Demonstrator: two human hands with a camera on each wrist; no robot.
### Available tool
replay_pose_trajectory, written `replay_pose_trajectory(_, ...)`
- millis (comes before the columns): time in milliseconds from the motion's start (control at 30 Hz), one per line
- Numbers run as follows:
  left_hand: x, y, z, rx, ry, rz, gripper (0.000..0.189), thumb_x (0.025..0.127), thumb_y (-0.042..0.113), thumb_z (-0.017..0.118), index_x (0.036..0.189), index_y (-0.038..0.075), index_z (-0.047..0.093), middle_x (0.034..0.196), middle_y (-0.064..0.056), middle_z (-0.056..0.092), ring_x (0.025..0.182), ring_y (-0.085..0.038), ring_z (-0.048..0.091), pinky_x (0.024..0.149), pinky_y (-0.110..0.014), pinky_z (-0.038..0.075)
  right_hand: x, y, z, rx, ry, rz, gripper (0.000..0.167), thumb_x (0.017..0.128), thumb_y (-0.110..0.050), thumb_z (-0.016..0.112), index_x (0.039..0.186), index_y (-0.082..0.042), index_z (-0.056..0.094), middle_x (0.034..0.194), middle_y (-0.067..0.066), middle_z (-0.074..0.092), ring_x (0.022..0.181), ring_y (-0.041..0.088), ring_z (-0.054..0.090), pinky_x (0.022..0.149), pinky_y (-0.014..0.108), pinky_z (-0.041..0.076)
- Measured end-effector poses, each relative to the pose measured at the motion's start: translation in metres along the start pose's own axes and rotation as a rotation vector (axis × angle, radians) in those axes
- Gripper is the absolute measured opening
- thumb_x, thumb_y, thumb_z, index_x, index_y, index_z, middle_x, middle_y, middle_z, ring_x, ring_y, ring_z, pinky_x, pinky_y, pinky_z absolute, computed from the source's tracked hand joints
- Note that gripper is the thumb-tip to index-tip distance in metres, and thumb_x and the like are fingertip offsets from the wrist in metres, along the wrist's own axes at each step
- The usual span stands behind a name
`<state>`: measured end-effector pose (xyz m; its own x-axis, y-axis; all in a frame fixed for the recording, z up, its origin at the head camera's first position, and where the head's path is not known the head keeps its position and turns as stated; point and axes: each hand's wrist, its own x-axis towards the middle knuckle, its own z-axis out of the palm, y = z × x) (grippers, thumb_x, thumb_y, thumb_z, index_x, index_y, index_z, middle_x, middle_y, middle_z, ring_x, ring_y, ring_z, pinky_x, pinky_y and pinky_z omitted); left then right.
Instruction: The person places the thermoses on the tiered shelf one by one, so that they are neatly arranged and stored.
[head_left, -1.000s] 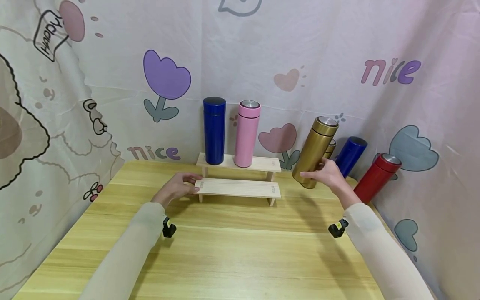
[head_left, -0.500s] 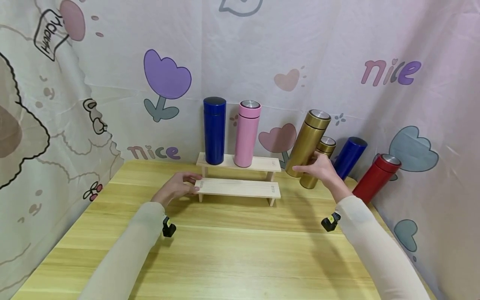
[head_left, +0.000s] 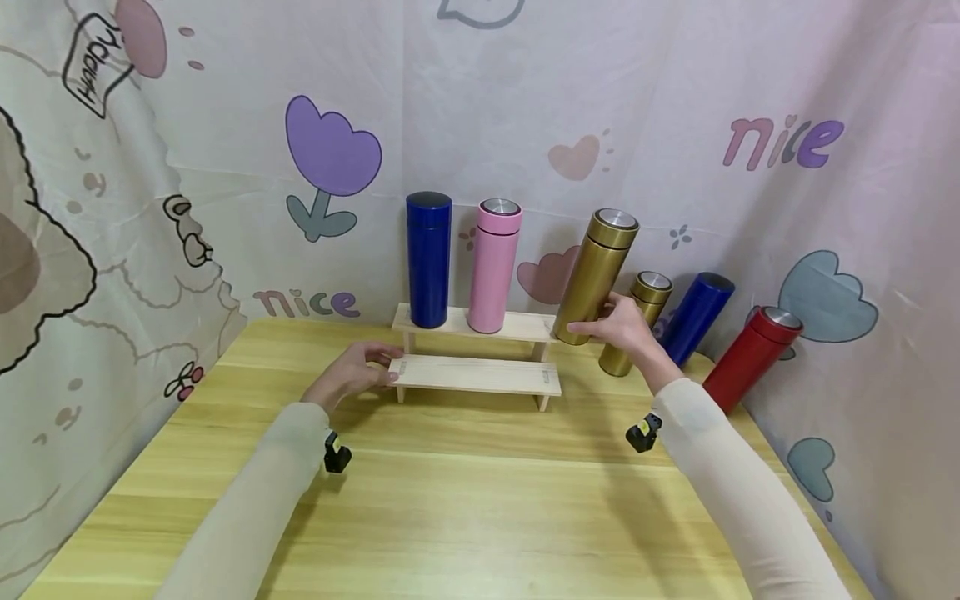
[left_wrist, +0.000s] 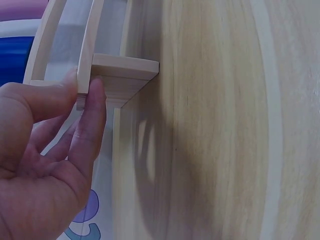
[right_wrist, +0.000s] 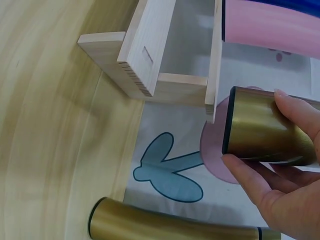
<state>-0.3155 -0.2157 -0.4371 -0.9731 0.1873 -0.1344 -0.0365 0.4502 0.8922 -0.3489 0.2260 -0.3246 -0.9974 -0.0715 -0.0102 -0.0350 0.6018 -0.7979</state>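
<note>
My right hand (head_left: 622, 325) grips a gold thermos (head_left: 597, 275) low on its body, tilted, at the right end of the rack's upper shelf. In the right wrist view the held thermos (right_wrist: 270, 127) shows its dark base beside the shelf end, with a gap between them. My left hand (head_left: 352, 375) pinches the left end of the two-tier wooden rack's lower shelf (head_left: 476, 375); thumb and fingers clasp the board (left_wrist: 86, 65) in the left wrist view. On the upper shelf (head_left: 528, 325) stand a blue thermos (head_left: 429, 262) and a pink thermos (head_left: 495, 271).
Right of the rack stand another gold thermos (head_left: 618, 362), a second blue thermos (head_left: 697, 317) and a red thermos (head_left: 753, 358). A printed cloth (head_left: 645, 100) hangs behind the wooden table (head_left: 480, 517) and along its sides.
My right hand has carried the gold thermos left and up, away from the other gold thermos, to the upper shelf's right end. The left hand has stayed on the rack.
</note>
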Motion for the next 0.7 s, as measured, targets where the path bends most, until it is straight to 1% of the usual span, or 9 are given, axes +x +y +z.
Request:
replay_pose_trajectory(133,0.001,0.000,0.000,0.000,0.003,0.001,0.050,0.093,0.003,0.072,0.141,0.002,0.059,0.143,-0.028,0.053,0.115,-0.032,0.061,0.089,-0.034,0.064,0.003,-0.003,0.002,-0.016,0.007,-0.006,0.085,0.084,-0.029,0.086,0.151,0.000,0.042,0.140,0.023,0.061,0.116,0.037,0.068,0.083,0.034,0.065)
replay_pose_trajectory(167,0.001,0.000,0.000,-0.001,0.004,0.002,0.050,0.093,0.003,0.072,0.141,0.002,0.059,0.143,-0.028,0.053,0.115,-0.032,0.061,0.090,-0.035,0.064,0.003,-0.003,0.003,-0.023,0.008,-0.010,0.084,0.084,-0.029,0.086,0.150,0.000,0.043,0.139,0.023,0.062,0.116,0.036,0.068,0.083,0.034,0.065)
replay_pose_trajectory(233,0.000,0.001,0.001,-0.001,0.004,0.003,0.050,0.093,0.003,0.072,0.141,0.001,0.059,0.143,-0.028,0.053,0.116,-0.032,0.061,0.090,-0.035,0.064,0.005,-0.005,0.004,-0.040,0.012,-0.012,0.083,0.084,-0.031,0.086,0.149,-0.001,0.045,0.138,0.023,0.063,0.117,0.036,0.067,0.085,0.035,0.064)
replay_pose_trajectory(300,0.000,0.001,0.001,0.002,0.005,0.004,0.050,0.093,0.003,0.072,0.141,0.001,0.059,0.142,-0.028,0.053,0.115,-0.032,0.061,0.090,-0.035,0.064,0.006,-0.006,0.006,-0.056,0.016,-0.014,0.082,0.084,-0.032,0.086,0.148,-0.001,0.046,0.139,0.022,0.063,0.120,0.035,0.065,0.093,0.038,0.061)
replay_pose_trajectory(367,-0.001,0.001,0.001,0.006,0.009,0.007,0.049,0.092,0.003,0.072,0.140,0.002,0.060,0.141,-0.028,0.054,0.111,-0.029,0.062,0.089,-0.035,0.064,0.007,-0.007,0.007,-0.066,0.025,-0.011,0.082,0.083,-0.033,0.086,0.148,-0.002,0.047,0.139,0.021,0.063,0.122,0.034,0.064,0.098,0.041,0.057)
replay_pose_trajectory(433,-0.001,0.001,0.001,-0.004,0.001,0.021,0.050,0.092,0.002,0.071,0.140,-0.001,0.059,0.140,-0.030,0.054,0.105,-0.026,0.064,0.088,-0.036,0.064,0.008,-0.009,0.009,-0.061,0.030,-0.009,0.084,0.083,-0.033,0.087,0.149,-0.002,0.045,0.140,0.022,0.062,0.123,0.034,0.062,0.102,0.043,0.054)
replay_pose_trajectory(567,-0.001,0.001,0.000,-0.046,-0.008,0.031,0.050,0.091,-0.003,0.070,0.140,-0.006,0.057,0.136,-0.032,0.054,0.091,-0.019,0.066,0.089,-0.040,0.064,0.011,-0.012,0.014,-0.035,0.028,-0.004,0.087,0.082,-0.033,0.087,0.150,-0.001,0.043,0.141,0.022,0.060,0.124,0.034,0.061,0.104,0.045,0.053)
replay_pose_trajectory(600,-0.001,0.001,0.000,-0.056,-0.013,0.035,0.051,0.091,-0.004,0.070,0.140,-0.007,0.056,0.136,-0.033,0.053,0.089,-0.018,0.066,0.089,-0.041,0.064,0.011,-0.012,0.014,-0.030,0.027,-0.002,0.088,0.082,-0.032,0.087,0.151,-0.001,0.042,0.141,0.022,0.060,0.124,0.034,0.060,0.105,0.046,0.054)
replay_pose_trajectory(700,-0.001,0.002,0.000,-0.064,-0.011,0.025,0.051,0.091,-0.004,0.070,0.140,-0.007,0.056,0.136,-0.032,0.053,0.087,-0.016,0.066,0.089,-0.040,0.064,0.014,-0.013,0.017,-0.019,0.025,0.001,0.087,0.082,-0.031,0.088,0.150,-0.001,0.041,0.140,0.022,0.060,0.123,0.034,0.060,0.105,0.046,0.054)
